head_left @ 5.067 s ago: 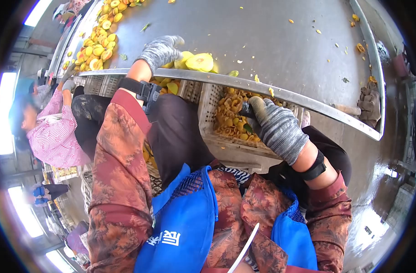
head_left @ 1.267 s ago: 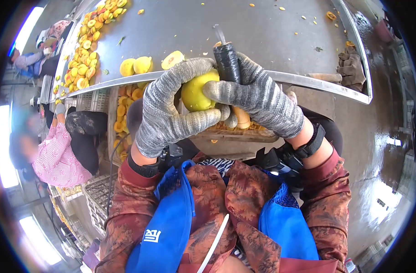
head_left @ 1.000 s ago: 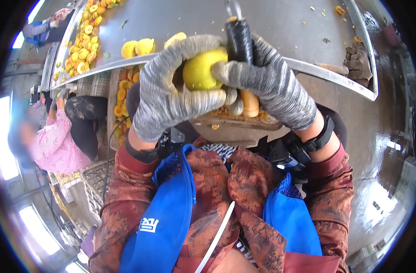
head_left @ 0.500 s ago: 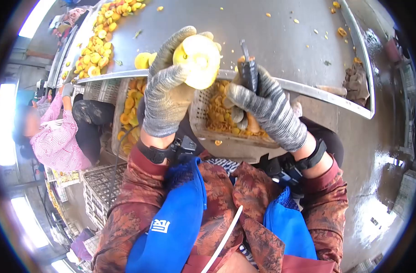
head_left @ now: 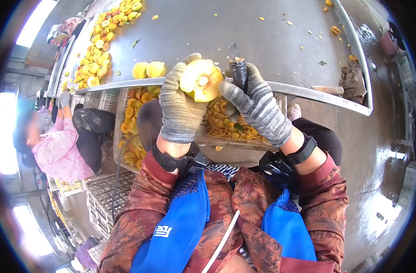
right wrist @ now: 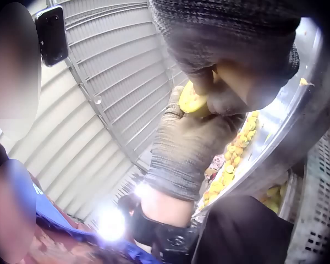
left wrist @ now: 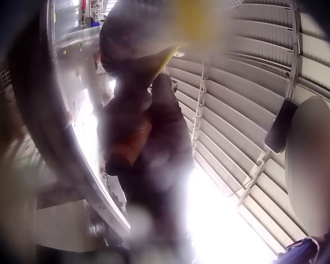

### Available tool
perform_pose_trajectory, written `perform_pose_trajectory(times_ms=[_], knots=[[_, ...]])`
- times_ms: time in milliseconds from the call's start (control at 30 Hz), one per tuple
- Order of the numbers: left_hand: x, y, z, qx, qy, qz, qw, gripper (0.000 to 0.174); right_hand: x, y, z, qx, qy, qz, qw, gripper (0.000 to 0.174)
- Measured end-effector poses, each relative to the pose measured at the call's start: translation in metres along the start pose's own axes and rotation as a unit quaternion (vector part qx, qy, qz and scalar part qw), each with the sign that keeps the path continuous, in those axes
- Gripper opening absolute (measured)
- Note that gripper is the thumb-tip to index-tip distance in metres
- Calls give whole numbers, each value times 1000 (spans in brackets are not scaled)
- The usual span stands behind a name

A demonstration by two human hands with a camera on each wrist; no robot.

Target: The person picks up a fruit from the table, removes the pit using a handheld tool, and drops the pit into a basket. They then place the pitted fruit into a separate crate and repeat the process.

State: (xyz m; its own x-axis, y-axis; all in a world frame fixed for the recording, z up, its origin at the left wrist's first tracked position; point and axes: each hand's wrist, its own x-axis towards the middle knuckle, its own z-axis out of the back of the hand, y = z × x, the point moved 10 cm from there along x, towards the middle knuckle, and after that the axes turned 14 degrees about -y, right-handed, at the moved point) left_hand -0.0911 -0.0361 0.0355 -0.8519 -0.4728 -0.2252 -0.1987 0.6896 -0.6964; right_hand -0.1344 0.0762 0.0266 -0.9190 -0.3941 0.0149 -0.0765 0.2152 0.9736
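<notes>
In the head view my gloved left hand grips a cut yellow peach half, its pale, ragged-edged cut face turned up. Close beside it, my gloved right hand holds a pitting knife with a black-wrapped handle, its metal tip pointing away from me. The right thumb lies right at the peach's edge. From the right wrist, the peach half shows between both gloves, and the handle's pale wooden end pokes out of the right glove. The left wrist view is dark and blurred.
Two peach halves lie near the rim of the metal table. More halves are heaped along its left side. Below stand a crate of scraps and another of peach pieces. Grey gloves lie at right; a person sits left.
Earlier my left hand reached over the table; then both hands closed round a yellow peach. The left hand has since turned the cut face up, and the right hand with the knife has come closer.
</notes>
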Motion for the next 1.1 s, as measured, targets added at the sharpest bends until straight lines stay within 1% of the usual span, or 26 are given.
perform_pose_trajectory(times_ms=[67,100,133,167,200,233,267,300,333,367,400,433,467,500,567,600,667,800,833,867,900,967,1100], knots=[[5,-5,7,-50,-8,-10,999,26,-6,-3,3,-86,8,-51,995,31],[7,-7,8,-50,-8,-12,999,26,-7,-11,0,-86,10,-51,995,31],[10,-8,13,-58,-28,-9,998,27,-8,-6,-6,-99,19,62,993,33],[11,-9,18,-65,-48,-7,997,28,-14,12,-14,-109,27,173,979,34],[11,-9,19,-64,-49,-8,997,28,-19,2,-19,-91,70,94,989,36],[9,-8,15,-56,-28,-3,998,29,-21,1,-22,-89,70,93,989,36],[7,-5,11,-47,-7,3,999,30,-23,2,-23,-137,63,120,981,36],[6,-3,10,-46,-8,5,999,30,-24,2,-25,-186,55,146,970,35],[5,-4,13,-21,-31,-20,999,31,-25,0,-27,-185,51,174,966,34],[5,-6,16,4,-53,-44,998,33,-24,1,-27,-184,48,172,967,34],[5,-4,17,7,-54,-41,998,33,-22,-4,-27,-238,50,146,959,37],[5,-6,15,18,-42,-57,997,33,-20,-12,-27,-291,52,119,948,40],[4,-7,14,29,-30,-73,996,34,-19,-12,-27,-273,46,129,952,42],[4,-6,13,31,-31,-70,997,34,-19,-13,-27,-272,44,126,953,42],[2,-7,10,-8,-35,-75,997,32,-20,-10,-26,-243,35,142,959,42],[2,-6,9,-5,-35,-74,997,32,-19,-10,-26,-241,33,140,960,42],[0,-11,5,39,-18,-104,994,31,-18,-10,-27,-241,28,126,962,40],[3,-12,7,66,6,-128,990,31,-18,-12,-27,-232,31,132,963,38],[-2,-20,1,164,20,-216,962,30,-19,-13,-28,-227,36,132,964,37],[-9,-26,-7,260,35,-300,917,30,-19,-13,-29,-221,40,132,965,37],[-9,-26,-8,262,36,-297,917,30,-19,-15,-29,-220,38,130,966,37],[-4,-21,-3,136,27,-214,967,29,-20,-15,-29,-236,24,145,961,39],[-7,-18,-4,127,17,-195,972,30,-23,-13,-28,-213,18,149,965,42]])
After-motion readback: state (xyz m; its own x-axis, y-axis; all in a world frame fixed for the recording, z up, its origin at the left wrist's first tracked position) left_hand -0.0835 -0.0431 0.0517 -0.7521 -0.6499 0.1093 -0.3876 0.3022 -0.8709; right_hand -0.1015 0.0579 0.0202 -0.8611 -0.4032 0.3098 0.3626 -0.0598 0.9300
